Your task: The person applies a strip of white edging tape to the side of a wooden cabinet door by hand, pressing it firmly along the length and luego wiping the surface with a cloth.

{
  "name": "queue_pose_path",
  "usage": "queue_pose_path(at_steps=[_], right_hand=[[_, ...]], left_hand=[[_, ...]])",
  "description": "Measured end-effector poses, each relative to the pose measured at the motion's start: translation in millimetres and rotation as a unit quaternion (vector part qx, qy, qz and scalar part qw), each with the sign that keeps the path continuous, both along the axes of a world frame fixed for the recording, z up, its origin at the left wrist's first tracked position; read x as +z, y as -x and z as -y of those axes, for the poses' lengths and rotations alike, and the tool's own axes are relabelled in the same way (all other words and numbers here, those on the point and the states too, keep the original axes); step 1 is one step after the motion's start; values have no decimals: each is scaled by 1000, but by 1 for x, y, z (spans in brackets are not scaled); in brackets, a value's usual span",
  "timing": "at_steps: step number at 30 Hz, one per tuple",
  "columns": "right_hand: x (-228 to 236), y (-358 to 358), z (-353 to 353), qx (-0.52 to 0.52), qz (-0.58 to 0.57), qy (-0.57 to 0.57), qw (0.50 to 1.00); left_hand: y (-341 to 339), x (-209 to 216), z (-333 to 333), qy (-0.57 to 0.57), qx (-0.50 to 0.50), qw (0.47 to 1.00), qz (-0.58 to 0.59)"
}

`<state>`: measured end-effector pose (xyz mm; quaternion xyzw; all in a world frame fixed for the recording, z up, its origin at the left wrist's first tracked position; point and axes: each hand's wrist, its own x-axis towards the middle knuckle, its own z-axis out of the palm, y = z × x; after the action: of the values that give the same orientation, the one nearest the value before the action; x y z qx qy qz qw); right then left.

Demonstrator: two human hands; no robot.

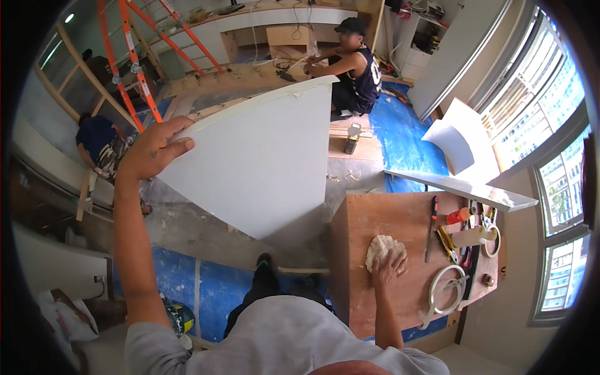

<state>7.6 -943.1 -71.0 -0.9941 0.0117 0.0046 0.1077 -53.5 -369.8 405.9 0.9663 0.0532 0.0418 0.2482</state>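
A large white panel [262,156] stands upright before me, a pale strip along its curved top edge. My left hand [153,149] is closed on its upper left corner, thumb on the near face. At my right, my right hand [390,267] grips a crumpled cream rag [379,249] on top of a reddish-brown wooden box [362,300]. Beyond the rag lie a long screwdriver [432,225], yellow-handled pliers [445,242], a coil of white strip [435,304], a cloudy bottle [469,237], an orange-red container [458,216] and a tape roll [494,242].
A person in a cap [353,69] sits on the floor beyond the panel. Another crouches [97,137] at the left near an orange ladder [128,69]. A white board [459,187] reaches over the box's far edge. Blue sheeting [400,131] covers parts of the floor.
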Motion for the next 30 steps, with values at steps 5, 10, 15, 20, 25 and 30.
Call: queue_pose_path(at_steps=[5, 10, 15, 20, 25, 30], right_hand=[[-21, 46, 37, -15, -16, -37, 999], [-31, 0, 34, 6, 62, 18, 998], [-44, -90, 24, -13, 147, -91, 985], [-12, -177, -29, -22, 57, -27, 998], [-59, -166, -77, 151, 97, -105, 978], [-32, -32, -83, 296, 82, -129, 943]], left_hand=[[-3, -3, 4, -16, -6, 999, 32], [2, -8, 10, -22, 23, 999, 33], [-12, -3, -7, -68, -16, 995, 74], [5, -3, 11, 16, 15, 1000, 4], [-4, 8, 16, 0, -10, 1000, -1], [4, -2, 12, -13, -20, 999, 32]])
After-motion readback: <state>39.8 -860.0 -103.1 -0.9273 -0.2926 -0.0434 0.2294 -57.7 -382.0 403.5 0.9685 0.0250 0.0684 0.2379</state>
